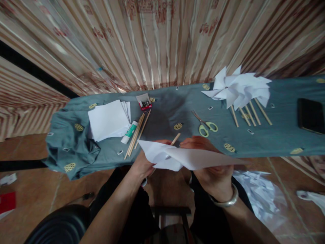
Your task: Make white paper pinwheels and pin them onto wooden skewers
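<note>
A white paper pinwheel (175, 158) is held edge-on between my two hands, in front of the table's near edge. My left hand (147, 162) is closed at its left side, its fingers mostly behind the paper. My right hand (212, 173), with a silver bangle at the wrist, grips the right side, and a long paper blade covers part of it. The tip of a wooden stick (175, 139) pokes up behind the paper between the hands. Which fingers touch the stick is hidden. Green-handled scissors (206, 127) lie on the cloth just beyond my right hand.
On the cloth-covered table (162, 125) are stacked white paper (109, 120), a glue stick (129, 132), loose wooden sticks (135, 135) and a small open box of pins (144, 103). Several pinwheels (241, 88) and a phone (311, 115) lie right. Paper scraps (261, 193) fill a floor bag.
</note>
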Demonstrator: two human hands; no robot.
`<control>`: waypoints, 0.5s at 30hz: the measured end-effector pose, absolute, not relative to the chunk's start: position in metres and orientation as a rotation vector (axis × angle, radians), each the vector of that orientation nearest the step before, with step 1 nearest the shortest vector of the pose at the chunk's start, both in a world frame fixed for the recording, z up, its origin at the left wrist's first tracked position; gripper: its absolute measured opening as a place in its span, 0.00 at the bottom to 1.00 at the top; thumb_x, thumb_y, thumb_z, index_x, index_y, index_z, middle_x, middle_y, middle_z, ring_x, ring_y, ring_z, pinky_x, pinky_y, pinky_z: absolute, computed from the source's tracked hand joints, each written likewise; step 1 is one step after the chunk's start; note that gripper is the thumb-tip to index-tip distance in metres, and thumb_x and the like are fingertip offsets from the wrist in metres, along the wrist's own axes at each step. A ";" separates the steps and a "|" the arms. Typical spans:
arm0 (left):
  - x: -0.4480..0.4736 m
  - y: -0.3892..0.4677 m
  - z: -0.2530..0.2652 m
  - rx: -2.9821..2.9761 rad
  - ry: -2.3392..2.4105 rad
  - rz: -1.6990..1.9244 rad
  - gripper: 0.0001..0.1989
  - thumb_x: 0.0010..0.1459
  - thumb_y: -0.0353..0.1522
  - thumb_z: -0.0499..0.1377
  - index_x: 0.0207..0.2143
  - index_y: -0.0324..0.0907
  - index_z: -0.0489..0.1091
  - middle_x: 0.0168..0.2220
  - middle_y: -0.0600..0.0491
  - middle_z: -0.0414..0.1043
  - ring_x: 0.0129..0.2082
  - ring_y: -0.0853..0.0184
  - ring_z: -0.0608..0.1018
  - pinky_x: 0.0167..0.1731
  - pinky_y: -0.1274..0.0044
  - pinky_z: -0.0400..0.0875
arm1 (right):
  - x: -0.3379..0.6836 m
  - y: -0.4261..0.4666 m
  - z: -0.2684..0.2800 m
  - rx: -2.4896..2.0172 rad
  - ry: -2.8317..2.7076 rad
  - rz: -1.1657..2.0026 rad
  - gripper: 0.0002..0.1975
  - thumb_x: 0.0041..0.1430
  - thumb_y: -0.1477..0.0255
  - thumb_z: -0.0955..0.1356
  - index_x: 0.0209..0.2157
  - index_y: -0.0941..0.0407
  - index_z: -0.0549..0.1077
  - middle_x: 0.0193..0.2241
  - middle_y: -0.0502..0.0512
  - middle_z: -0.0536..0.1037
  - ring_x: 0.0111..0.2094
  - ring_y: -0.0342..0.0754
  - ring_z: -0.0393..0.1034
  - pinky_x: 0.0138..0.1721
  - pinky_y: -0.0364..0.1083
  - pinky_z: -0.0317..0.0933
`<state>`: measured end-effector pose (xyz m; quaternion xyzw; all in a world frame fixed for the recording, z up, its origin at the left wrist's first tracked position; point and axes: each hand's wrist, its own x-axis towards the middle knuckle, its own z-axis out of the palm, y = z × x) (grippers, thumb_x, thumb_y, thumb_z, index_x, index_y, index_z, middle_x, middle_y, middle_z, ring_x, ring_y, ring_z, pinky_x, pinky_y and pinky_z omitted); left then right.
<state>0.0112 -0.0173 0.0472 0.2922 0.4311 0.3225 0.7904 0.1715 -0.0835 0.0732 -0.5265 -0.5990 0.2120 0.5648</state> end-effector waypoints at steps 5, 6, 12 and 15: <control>0.011 -0.018 0.050 0.647 0.947 0.715 0.16 0.29 0.36 0.74 0.23 0.39 0.76 0.23 0.52 0.75 0.26 0.65 0.76 0.31 0.74 0.73 | 0.171 -0.085 0.069 -1.229 -1.477 0.360 0.10 0.60 0.73 0.66 0.42 0.51 0.75 0.37 0.53 0.81 0.42 0.52 0.75 0.52 0.56 0.62; 0.011 -0.018 0.051 0.660 0.948 0.729 0.17 0.29 0.37 0.74 0.22 0.39 0.76 0.22 0.53 0.74 0.26 0.65 0.76 0.31 0.74 0.73 | 0.171 -0.085 0.069 -1.240 -1.486 0.343 0.10 0.59 0.74 0.66 0.42 0.51 0.75 0.37 0.52 0.81 0.41 0.52 0.75 0.52 0.56 0.63; 0.012 -0.017 0.053 0.714 0.919 0.725 0.19 0.27 0.41 0.74 0.21 0.40 0.74 0.21 0.54 0.73 0.24 0.66 0.74 0.31 0.74 0.73 | 0.171 -0.085 0.072 -1.274 -1.527 0.352 0.11 0.58 0.76 0.67 0.42 0.51 0.75 0.37 0.52 0.81 0.42 0.52 0.76 0.50 0.55 0.65; 0.012 -0.017 0.052 0.742 0.929 0.725 0.19 0.29 0.42 0.73 0.20 0.41 0.72 0.21 0.54 0.71 0.26 0.64 0.75 0.30 0.73 0.72 | 0.169 -0.084 0.072 -1.279 -1.475 0.379 0.09 0.59 0.73 0.66 0.41 0.50 0.76 0.37 0.52 0.82 0.41 0.53 0.76 0.51 0.56 0.65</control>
